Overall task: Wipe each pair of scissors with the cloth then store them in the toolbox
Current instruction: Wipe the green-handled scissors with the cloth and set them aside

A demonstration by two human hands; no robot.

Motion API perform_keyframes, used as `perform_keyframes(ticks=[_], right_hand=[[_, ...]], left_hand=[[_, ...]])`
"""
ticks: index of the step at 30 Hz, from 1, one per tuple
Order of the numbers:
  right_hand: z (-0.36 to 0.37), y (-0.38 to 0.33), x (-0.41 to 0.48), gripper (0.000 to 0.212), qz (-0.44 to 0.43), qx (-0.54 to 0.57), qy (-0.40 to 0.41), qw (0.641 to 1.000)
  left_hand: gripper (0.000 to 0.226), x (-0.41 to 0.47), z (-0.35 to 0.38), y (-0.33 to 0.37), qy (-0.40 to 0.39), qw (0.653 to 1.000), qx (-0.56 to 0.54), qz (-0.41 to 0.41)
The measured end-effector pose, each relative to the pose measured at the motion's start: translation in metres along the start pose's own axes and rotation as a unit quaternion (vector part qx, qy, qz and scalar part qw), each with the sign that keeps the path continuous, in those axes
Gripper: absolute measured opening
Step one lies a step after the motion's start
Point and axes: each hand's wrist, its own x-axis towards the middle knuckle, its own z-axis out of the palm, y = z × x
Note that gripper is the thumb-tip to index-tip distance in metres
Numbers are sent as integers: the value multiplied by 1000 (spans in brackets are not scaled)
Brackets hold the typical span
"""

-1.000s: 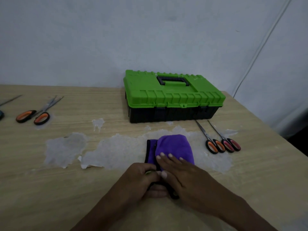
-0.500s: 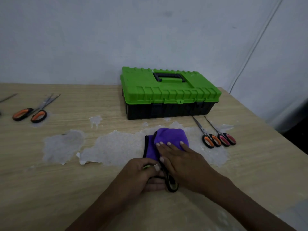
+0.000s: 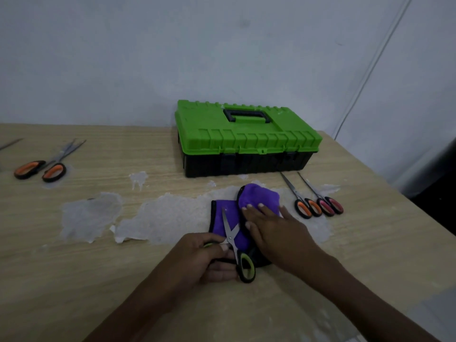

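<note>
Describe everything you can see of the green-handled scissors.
The green-handled scissors have silvery metal blades and black loops lined in yellow-green. The blades are parted in a narrow V, pointing away from the person, lying on the purple cloth. The left hand grips one loop; the other loop shows beside it. The right hand presses flat on the cloth alongside.

A pale wood-grain table [image 3: 74, 280] fills the near view, with whitish peeled patches [image 3: 91, 215] across its middle. Behind it stands a plain grey-white wall [image 3: 123, 58]. At far right a thin cord [image 3: 370, 70] slants down the wall above a dark gap [image 3: 439, 183]. The light is dim.
</note>
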Motion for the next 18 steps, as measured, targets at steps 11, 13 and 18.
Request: perform_keyframes(ticks=[11,13,18], right_hand=[[3,-18,-4,47,-19,143,75,987],[-2,-14,0,45,6,180,80,980],[-7,-25,-2,40,-37,218,89,971]], left_hand=[[17,2,1,3,-10,1000,-18,-16],[16,2,1,3,-14,1000,-19,-21],[17,3,1,3,-23,999,-12,-21]])
